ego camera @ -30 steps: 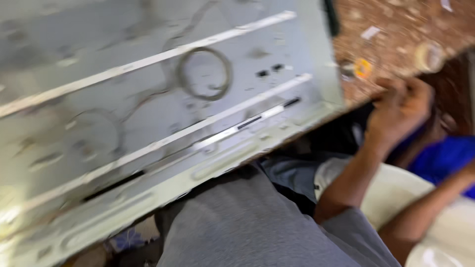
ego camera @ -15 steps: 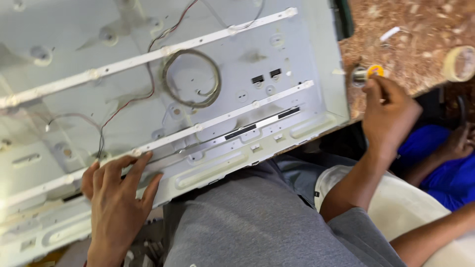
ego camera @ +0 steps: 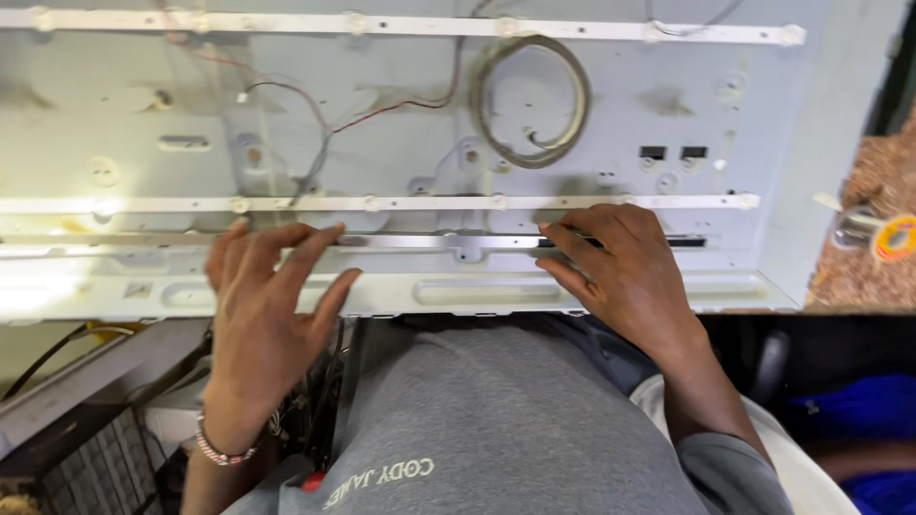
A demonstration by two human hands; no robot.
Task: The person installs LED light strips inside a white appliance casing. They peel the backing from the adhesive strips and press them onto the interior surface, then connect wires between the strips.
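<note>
Both of my hands lie flat on the near edge of the white metal back panel point(ego camera: 611, 114) of a flat screen set. My left hand point(ego camera: 262, 305) is spread wide, palm down, with its fingertips point(ego camera: 329, 234) reaching onto a grey metal rail point(ego camera: 448, 243); it grips nothing, and a beaded bracelet point(ego camera: 221, 450) sits on its wrist. My right hand point(ego camera: 625, 272) is also open and pressed down, fingers pointing left along the same rail, closed on nothing. The rail has its long axis running left to right across the view, parallel to the panel's near edge and just beyond it. Just past the rail lies a white light strip point(ego camera: 382, 203), also running left to right, and a second light strip point(ego camera: 410, 26) runs the same way along the far side. Between the two strips sit a coiled flat cable point(ego camera: 531, 100) and thin red and grey wires point(ego camera: 315, 124). To the right, off the panel, a speckled brown table point(ego camera: 883, 172) carries a yellow-rimmed tape roll point(ego camera: 895, 236). My grey shirt point(ego camera: 496, 420) fills the foreground.
</note>
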